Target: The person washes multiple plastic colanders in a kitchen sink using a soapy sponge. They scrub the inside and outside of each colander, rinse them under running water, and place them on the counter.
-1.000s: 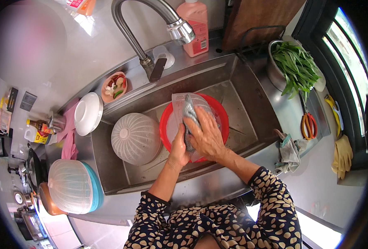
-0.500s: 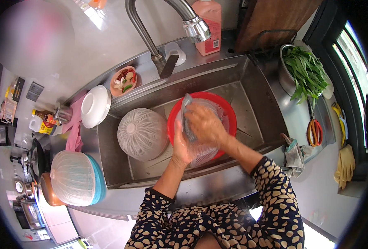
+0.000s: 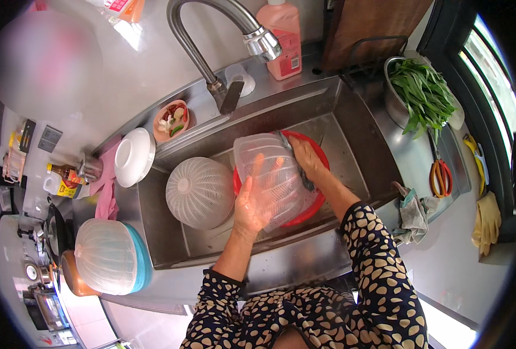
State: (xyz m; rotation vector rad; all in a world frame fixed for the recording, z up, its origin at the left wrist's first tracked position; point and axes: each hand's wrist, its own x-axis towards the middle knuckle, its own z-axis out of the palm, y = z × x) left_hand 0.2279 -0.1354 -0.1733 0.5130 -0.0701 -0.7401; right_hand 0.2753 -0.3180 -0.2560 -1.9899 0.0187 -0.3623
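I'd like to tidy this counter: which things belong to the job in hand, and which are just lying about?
In hand:
- mesh basket
- red basin below it
- grey cloth

Apparently lying about:
- greens
- scissors
- yellow gloves
- pink bottle

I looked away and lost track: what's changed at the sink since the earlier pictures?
The right hand and the grey cloth have moved rightward, to the right side of the white mesh basket, which now shows more fully. The left hand has its fingers spread at the basket. The red basin, domed basket and greens stayed put.
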